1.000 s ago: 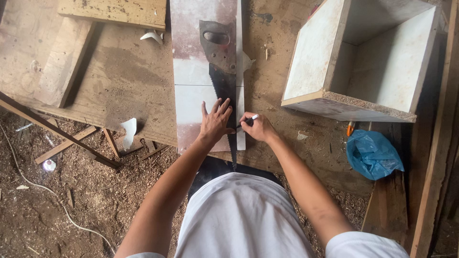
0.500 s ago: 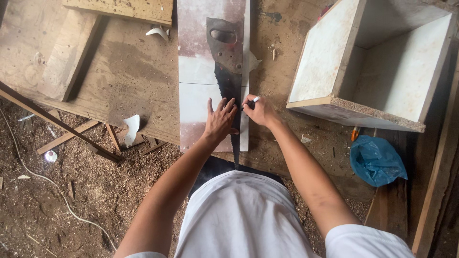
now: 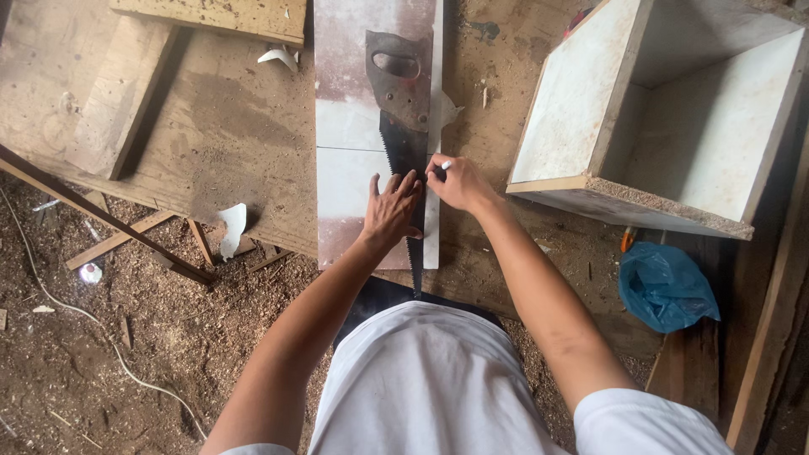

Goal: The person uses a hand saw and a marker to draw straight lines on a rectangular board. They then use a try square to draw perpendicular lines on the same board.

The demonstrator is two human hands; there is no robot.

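The saw [image 3: 403, 135] is pressed flat on the board [image 3: 350, 143] by the spread left hand [image 3: 390, 211], while the pen [image 3: 442, 168], pinched in the right hand [image 3: 459, 183], has been advanced up the blade's edge.

A handsaw [image 3: 403, 109] lies lengthwise on a board [image 3: 345, 143]; an open box [image 3: 666, 126] stands to its right

White short-sleeved shirt, dark trousers; bare forearms and hands [image 3: 392, 211], no gloves
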